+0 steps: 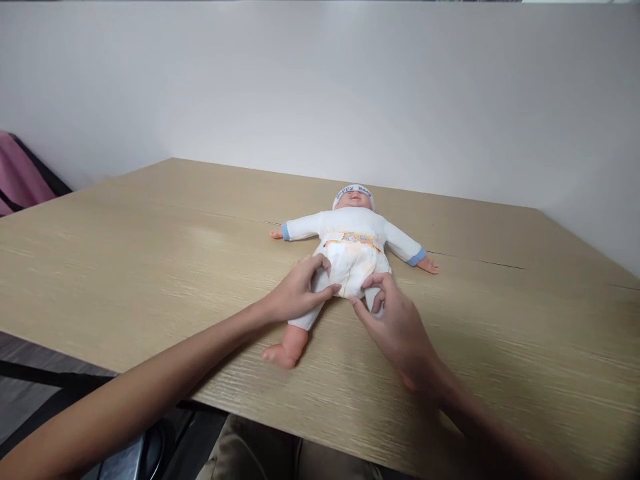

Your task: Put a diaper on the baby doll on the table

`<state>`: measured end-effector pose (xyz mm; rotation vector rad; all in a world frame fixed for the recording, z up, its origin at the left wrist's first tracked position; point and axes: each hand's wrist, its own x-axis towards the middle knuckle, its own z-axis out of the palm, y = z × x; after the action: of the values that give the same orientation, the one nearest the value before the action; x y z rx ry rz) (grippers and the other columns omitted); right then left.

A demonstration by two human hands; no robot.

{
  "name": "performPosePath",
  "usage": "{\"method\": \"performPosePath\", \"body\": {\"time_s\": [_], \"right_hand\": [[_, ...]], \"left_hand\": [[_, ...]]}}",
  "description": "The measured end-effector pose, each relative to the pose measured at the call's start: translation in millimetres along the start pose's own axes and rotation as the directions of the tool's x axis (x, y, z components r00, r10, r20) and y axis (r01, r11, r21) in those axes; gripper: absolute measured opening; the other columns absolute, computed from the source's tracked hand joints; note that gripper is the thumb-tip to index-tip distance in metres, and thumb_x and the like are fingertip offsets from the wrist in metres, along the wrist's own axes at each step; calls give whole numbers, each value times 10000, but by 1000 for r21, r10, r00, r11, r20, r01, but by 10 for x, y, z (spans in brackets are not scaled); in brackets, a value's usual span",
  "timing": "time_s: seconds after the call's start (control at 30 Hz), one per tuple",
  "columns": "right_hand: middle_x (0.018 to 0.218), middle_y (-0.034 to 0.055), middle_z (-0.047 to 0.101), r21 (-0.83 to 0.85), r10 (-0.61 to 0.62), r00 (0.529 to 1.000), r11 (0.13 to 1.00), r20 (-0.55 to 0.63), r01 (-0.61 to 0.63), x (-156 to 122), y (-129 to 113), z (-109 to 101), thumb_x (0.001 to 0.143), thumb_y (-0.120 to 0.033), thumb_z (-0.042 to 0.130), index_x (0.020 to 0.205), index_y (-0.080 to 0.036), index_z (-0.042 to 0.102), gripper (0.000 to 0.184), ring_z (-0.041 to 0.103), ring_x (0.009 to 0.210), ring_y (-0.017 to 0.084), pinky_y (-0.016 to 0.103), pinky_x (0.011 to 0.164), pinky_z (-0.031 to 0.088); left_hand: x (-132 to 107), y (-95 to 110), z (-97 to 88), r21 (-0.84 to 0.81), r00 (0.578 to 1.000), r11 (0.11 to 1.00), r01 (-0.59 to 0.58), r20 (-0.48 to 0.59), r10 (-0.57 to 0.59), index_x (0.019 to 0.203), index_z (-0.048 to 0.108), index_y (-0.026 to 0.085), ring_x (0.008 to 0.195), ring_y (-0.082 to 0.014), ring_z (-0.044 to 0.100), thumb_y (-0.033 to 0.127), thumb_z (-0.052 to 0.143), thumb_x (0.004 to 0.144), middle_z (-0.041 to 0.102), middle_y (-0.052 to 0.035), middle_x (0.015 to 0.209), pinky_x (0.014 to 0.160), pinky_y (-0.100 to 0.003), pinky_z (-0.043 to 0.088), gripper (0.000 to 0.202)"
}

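Observation:
A baby doll in a white suit with blue cuffs lies on its back on the table, arms spread. A white diaper with a coloured waistband is wrapped around its hips, over the suit. My left hand is at the diaper's left leg edge, fingers curled and thumb near the crotch, closed on the edge. At the other leg edge, my right hand pinches the diaper between thumb and forefinger. One doll foot shows below my left hand; my right hand hides the other leg's lower part.
The wooden table has a seam running across it behind the doll. A pale wall or partition rises at the back. Something pink with black edging stands past the left edge. My lap is below the front edge.

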<state>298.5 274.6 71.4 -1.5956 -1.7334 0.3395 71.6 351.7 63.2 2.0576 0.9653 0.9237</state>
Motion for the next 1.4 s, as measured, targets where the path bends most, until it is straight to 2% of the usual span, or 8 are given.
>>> {"method": "performPosePath", "body": {"time_s": [0.23, 0.37, 0.5, 0.57, 0.77, 1.03, 1.23, 1.4], "right_hand": [[1050, 64, 847, 174, 131, 991, 976, 30, -134, 100, 72, -240, 927, -522, 777, 995, -273, 670, 279, 770, 888, 279, 392, 775, 527], [1081, 62, 860, 67, 62, 998, 996, 33, -64, 87, 43, -264, 945, -514, 764, 969, -281, 775, 234, 750, 948, 306, 442, 836, 536], [994, 64, 854, 15, 23, 999, 1000, 45, -23, 72, 5, -174, 958, -500, 751, 976, -276, 818, 235, 717, 972, 325, 465, 875, 526], [994, 64, 845, 40, 43, 998, 998, 35, -44, 87, 24, -126, 952, -509, 748, 933, -265, 815, 254, 707, 981, 322, 454, 876, 515], [767, 1, 682, 260, 206, 968, 936, 146, -238, 106, 146, -108, 925, -641, 757, 953, -224, 799, 420, 566, 718, 204, 334, 656, 414], [1156, 108, 697, 114, 143, 989, 984, -20, -140, 41, 144, -168, 923, -668, 735, 1026, -241, 855, 454, 613, 903, 253, 419, 813, 503], [1168, 81, 720, 26, 57, 995, 998, 79, -59, -128, 170, -471, 1025, -629, 657, 1252, -332, 823, 409, 647, 854, 236, 379, 715, 552], [1138, 109, 758, -234, -138, 985, 966, -108, 109, 269, 636, -676, 1024, -622, 658, 1323, -273, 741, 467, 709, 950, 305, 468, 887, 590]], "left_hand": [[-18, -98, 87, -466, 971, 871, 153, -95, -221, 1084, 512, 249, 935, -191, 621, 379, 957, 803, 648, -5, 1008, 848, -345, 477, 542], [-45, -52, 39, -426, 963, 876, 225, -40, -266, 1168, 646, 217, 953, -219, 682, 430, 960, 811, 742, -39, 1010, 856, -364, 500, 521], [-5, 22, -50, -182, 973, 956, 230, 57, -224, 965, 757, 201, 815, -205, 641, 539, 854, 912, 754, -46, 937, 730, -356, 462, 356], [29, 50, -74, -249, 958, 927, 281, 130, -256, 955, 782, 199, 819, -223, 658, 564, 841, 919, 771, -65, 941, 715, -363, 480, 372], [49, 55, -111, -634, 888, 623, 459, 312, -337, 1212, 803, 190, 1157, -313, 747, 518, 894, 891, 807, -149, 1264, 1008, -442, 582, 469], [-14, -47, -100, -625, 920, 677, 390, 232, -316, 1116, 777, 189, 1043, -257, 750, 480, 885, 919, 813, -114, 1137, 932, -404, 564, 367], [-122, -12, -378, -429, 956, 856, 289, 179, -233, 1315, 728, 233, 1219, -271, 738, 463, 789, 1006, 806, -107, 1322, 1047, -438, 563, 390], [229, -291, -668, 149, 999, 989, 6, -37, -1, 1336, 674, 257, 1262, -292, 666, 479, 688, 1051, 750, -98, 1391, 1061, -474, 525, 362]]}}
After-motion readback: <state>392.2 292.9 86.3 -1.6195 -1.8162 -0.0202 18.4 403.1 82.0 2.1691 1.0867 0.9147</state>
